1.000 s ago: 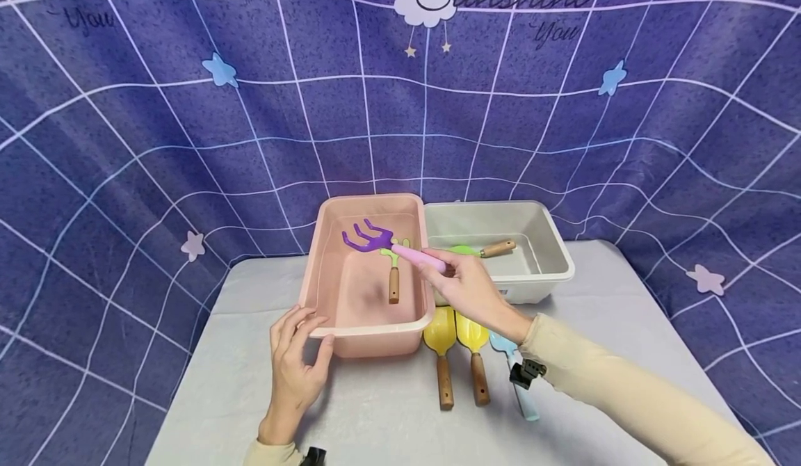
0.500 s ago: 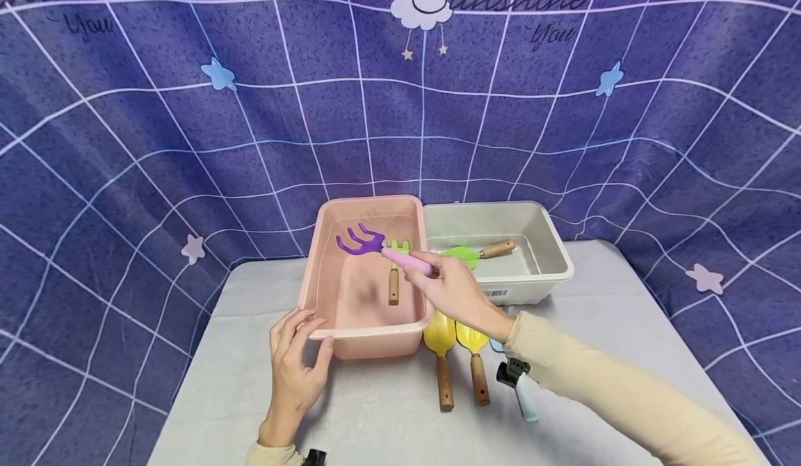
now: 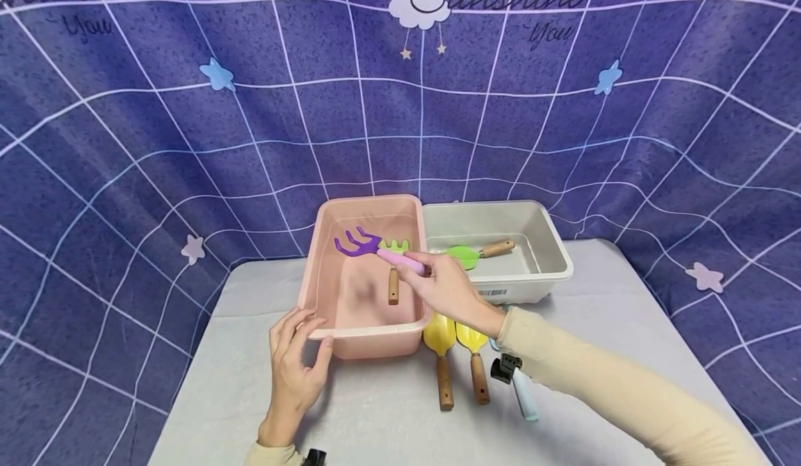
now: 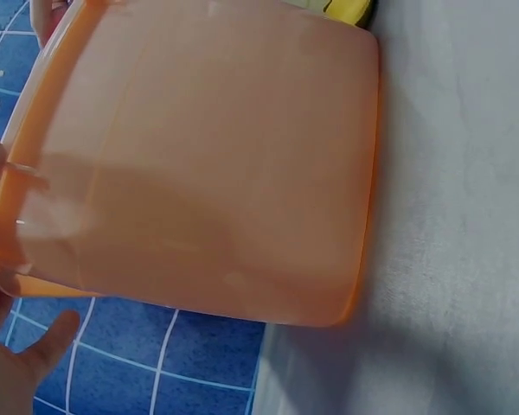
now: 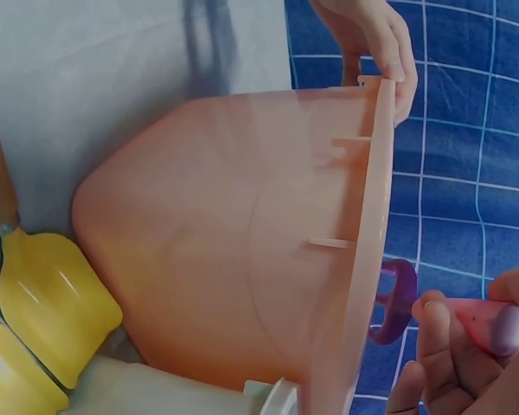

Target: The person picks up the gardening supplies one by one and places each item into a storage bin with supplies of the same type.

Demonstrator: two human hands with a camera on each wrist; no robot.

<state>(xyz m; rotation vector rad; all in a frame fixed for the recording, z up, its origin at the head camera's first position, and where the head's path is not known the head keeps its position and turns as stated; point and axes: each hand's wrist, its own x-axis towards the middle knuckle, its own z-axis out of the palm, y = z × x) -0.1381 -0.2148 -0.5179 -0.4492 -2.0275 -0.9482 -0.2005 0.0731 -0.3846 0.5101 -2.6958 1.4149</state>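
My right hand (image 3: 447,285) grips the pink handle of a purple hand rake (image 3: 359,243), its prongs pointing left over the pink plastic bin (image 3: 375,346). The same purple prongs (image 5: 398,303) show just past the bin's rim in the right wrist view. Inside the bin lies a small green rake (image 3: 393,285) with a wooden handle, partly hidden by the pink handle. My left hand (image 3: 299,368) holds the bin's near-left corner, fingers over the rim and thumb by the front wall. In the left wrist view the bin's outer wall (image 4: 225,164) fills most of the picture.
A grey-white bin (image 3: 560,261) stands against the pink bin's right side, holding a green trowel (image 3: 463,256) with a wooden handle. Two yellow trowels (image 3: 440,337) lie in front on the table (image 3: 375,417). A light blue tool (image 3: 526,400) lies partly under the right arm.
My right hand has shifted left and slightly lower with the purple hand rake, farther over the pink bin. More of the green trowel shows now. My left hand stays at the bin's corner.
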